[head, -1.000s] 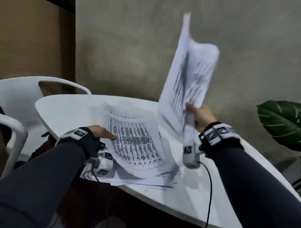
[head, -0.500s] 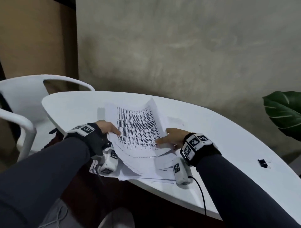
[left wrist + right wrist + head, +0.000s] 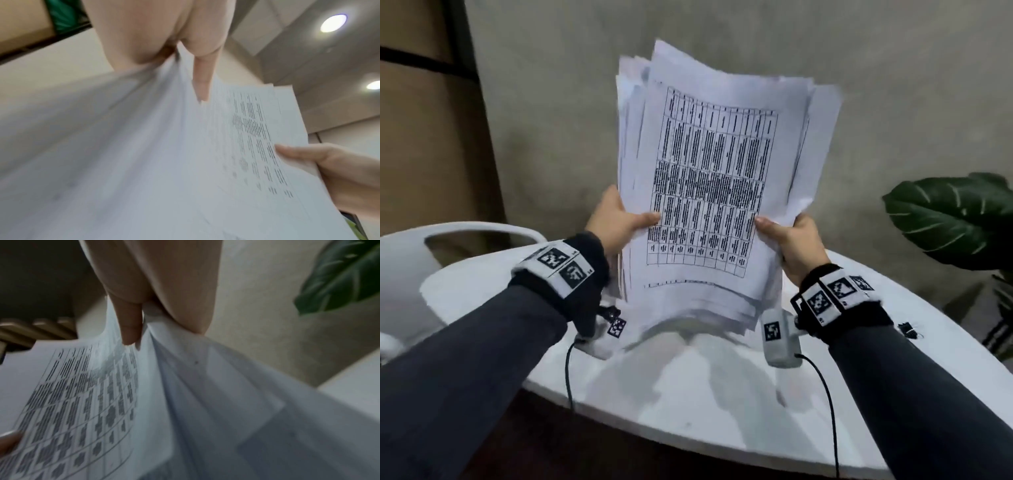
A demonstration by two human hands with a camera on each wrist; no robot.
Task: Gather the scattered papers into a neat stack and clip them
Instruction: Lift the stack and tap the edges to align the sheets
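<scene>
Above the desk point(image 3: 482, 294), papers point(image 3: 709, 192) stand upright, bottom edges hanging just clear of the top. Left hand point(image 3: 616, 222) pinches their left edge, right hand point(image 3: 791, 240) the right edge, fingers point(image 3: 202, 87) of both clamped on the sheets, thumbs in front. Sheets fan unevenly at the top and right, so edges aren't squared. Best move, likely: loosen grip, tap the bottom edge on the desk, then turn and tap a side. Bare desk below the papers gives room. Binder clip point(image 3: 909, 330) lies right of the papers, near the desk's rim; plant point(image 3: 948, 219) sits beyond it.
</scene>
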